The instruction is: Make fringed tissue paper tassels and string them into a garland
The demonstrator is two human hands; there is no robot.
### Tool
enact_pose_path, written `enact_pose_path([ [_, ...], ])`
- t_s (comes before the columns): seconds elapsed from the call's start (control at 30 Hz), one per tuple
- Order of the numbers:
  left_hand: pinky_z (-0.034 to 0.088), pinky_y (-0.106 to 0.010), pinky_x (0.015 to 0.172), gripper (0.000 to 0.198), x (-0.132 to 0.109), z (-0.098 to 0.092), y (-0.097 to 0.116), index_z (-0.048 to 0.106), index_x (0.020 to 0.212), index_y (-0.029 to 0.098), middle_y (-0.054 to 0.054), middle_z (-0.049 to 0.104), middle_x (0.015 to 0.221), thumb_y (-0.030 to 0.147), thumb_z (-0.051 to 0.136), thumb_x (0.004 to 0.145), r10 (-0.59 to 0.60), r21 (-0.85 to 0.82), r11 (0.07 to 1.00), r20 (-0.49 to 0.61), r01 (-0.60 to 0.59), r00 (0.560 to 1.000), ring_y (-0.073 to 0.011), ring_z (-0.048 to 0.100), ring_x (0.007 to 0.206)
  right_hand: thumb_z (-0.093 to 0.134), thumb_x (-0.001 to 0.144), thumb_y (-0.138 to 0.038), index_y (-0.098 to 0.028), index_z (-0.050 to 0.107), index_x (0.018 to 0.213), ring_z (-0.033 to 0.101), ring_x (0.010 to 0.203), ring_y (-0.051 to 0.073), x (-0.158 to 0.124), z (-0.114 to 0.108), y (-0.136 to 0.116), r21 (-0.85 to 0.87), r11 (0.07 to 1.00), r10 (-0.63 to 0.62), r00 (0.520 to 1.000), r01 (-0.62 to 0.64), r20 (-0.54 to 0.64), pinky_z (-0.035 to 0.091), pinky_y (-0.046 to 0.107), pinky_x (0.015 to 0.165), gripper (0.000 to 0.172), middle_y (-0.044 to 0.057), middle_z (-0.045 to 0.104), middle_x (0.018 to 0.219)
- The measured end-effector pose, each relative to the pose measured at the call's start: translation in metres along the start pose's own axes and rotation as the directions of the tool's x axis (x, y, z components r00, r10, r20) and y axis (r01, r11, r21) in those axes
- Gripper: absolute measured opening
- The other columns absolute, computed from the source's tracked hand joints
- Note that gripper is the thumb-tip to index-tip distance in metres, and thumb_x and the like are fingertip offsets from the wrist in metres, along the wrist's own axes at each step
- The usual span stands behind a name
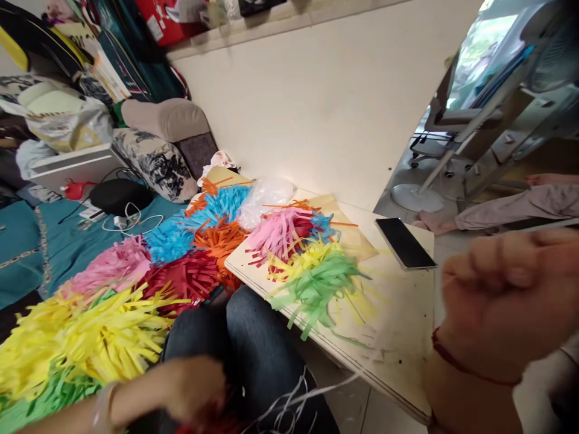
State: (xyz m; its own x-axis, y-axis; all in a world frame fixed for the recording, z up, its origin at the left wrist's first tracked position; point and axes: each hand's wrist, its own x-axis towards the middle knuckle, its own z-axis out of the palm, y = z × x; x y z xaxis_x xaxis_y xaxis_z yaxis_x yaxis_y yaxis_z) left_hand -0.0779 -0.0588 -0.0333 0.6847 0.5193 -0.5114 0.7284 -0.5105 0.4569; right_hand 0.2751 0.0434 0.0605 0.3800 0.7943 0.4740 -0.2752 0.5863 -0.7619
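Blurrily, right hand (506,301) curls raised; left hand (194,389) sits low.

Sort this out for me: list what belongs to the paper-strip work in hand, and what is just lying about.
In the work: left hand, right hand, white strings, yellow strips, green strips, pink strips, wooden board.
Lying about: phone, patterned cushion, white cable, plastic bag, fan base.
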Motion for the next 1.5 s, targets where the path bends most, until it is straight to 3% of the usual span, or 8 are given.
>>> enact_pose_path([
  [0.1, 0.046, -0.022, 0.058, 0.022, 0.062, -0.095, -0.027, 0.072, 0.080, 0.021, -0.002, 0.073, 0.077, 0.010, 0.053, 0.073, 0.054, -0.058, 0.996, -0.294, -0.074, 0.954, -0.0144, 0.063, 0.063, 0.073, 0.075, -0.026, -0.021, 0.052, 0.062, 0.021, 0.042, 0.008, -0.012, 0.022, 0.012, 0.163, 0.982, 0.080, 0.992, -0.096, 0.101, 0.013, 0.023, 0.036, 0.026, -0.006, 0.031, 0.046],
  [0.23, 0.047, -0.023, 0.069, 0.020, 0.137, -0.198, -0.031, 0.071, 0.089, 0.014, -0.006, 0.072, 0.081, 0.015, 0.053, 0.082, -0.045, 0.024, 0.994, -0.810, 0.110, 0.585, -0.0144, 0.062, 0.069, 0.067, 0.083, -0.024, -0.021, 0.057, 0.072, 0.031, 0.042, 0.006, -0.019, 0.031, 0.031, 0.119, 0.985, 0.099, 0.976, -0.124, 0.196, 0.022, 0.019, 0.040, 0.015, -0.007, 0.041, 0.046],
  [0.33, 0.047, -0.024, 0.078, 0.017, 0.187, -0.224, -0.021, 0.073, 0.088, 0.015, -0.008, 0.073, 0.091, 0.014, 0.059, 0.079, -0.052, 0.056, 0.986, -0.788, 0.156, 0.613, -0.0167, 0.065, 0.080, 0.066, 0.085, -0.026, -0.021, 0.057, 0.075, 0.032, 0.042, 0.006, -0.016, 0.030, 0.039, 0.112, 0.988, 0.081, 0.980, -0.103, 0.183, 0.024, 0.019, 0.041, 0.014, -0.007, 0.044, 0.048],
  [0.63, 0.048, -0.034, 0.085, 0.021, 0.287, -0.231, -0.006, 0.071, 0.082, 0.003, -0.023, 0.071, 0.093, 0.022, 0.070, 0.074, -0.190, -0.095, 0.976, -0.813, 0.196, 0.551, -0.0290, 0.065, 0.095, 0.066, 0.083, -0.035, -0.021, 0.052, 0.077, 0.032, 0.039, 0.005, -0.010, 0.030, 0.054, 0.013, 0.998, 0.052, 0.979, -0.055, 0.195, 0.024, 0.018, 0.038, 0.020, -0.008, 0.045, 0.048],
  [0.83, 0.051, -0.026, 0.074, 0.030, 0.236, -0.247, -0.018, 0.066, 0.108, 0.010, -0.013, 0.071, 0.100, 0.029, 0.051, 0.091, -0.182, -0.202, 0.979, -0.922, -0.024, 0.343, -0.0160, 0.066, 0.082, 0.066, 0.083, -0.034, -0.020, 0.055, 0.079, 0.035, 0.039, 0.004, -0.011, 0.031, 0.065, 0.009, 0.989, 0.140, 0.950, -0.148, 0.278, 0.026, 0.017, 0.038, 0.019, -0.004, 0.060, 0.056],
  [1.03, 0.057, -0.029, 0.072, 0.037, 0.165, -0.228, -0.019, 0.067, 0.100, 0.012, -0.005, 0.070, 0.081, 0.039, 0.073, 0.075, -0.252, -0.215, 0.594, -0.965, -0.775, 0.074, -0.0134, 0.068, 0.072, 0.064, 0.083, -0.030, -0.018, 0.058, 0.085, 0.044, 0.040, 0.005, -0.014, 0.037, 0.071, -0.075, 0.979, 0.203, 0.918, -0.189, 0.339, 0.033, 0.018, 0.037, 0.013, 0.001, 0.070, 0.067],
  [1.33, 0.044, -0.017, 0.033, 0.019, 0.115, -0.122, 0.046, 0.071, 0.083, 0.012, -0.002, 0.068, 0.057, 0.030, 0.071, 0.078, -0.187, -0.366, 0.672, -0.925, -0.644, 0.330, -0.0093, 0.056, 0.035, 0.063, 0.084, -0.017, -0.020, 0.067, 0.079, 0.063, 0.058, 0.012, -0.031, 0.041, 0.041, -0.479, 0.788, -0.080, 0.836, 0.386, 0.543, 0.050, 0.024, 0.055, 0.007, 0.001, 0.071, 0.069],
  [1.5, 0.036, -0.015, 0.033, 0.019, 0.114, -0.099, 0.055, 0.069, 0.076, 0.013, 0.004, 0.056, 0.042, 0.031, 0.072, 0.077, -0.192, -0.303, 0.752, -0.950, -0.586, 0.245, -0.0071, 0.049, 0.032, 0.058, 0.086, -0.014, -0.020, 0.064, 0.085, 0.063, 0.069, 0.015, -0.045, 0.042, 0.036, -0.494, 0.559, -0.242, 0.701, 0.666, 0.671, 0.050, 0.027, 0.065, 0.009, 0.003, 0.069, 0.074],
])
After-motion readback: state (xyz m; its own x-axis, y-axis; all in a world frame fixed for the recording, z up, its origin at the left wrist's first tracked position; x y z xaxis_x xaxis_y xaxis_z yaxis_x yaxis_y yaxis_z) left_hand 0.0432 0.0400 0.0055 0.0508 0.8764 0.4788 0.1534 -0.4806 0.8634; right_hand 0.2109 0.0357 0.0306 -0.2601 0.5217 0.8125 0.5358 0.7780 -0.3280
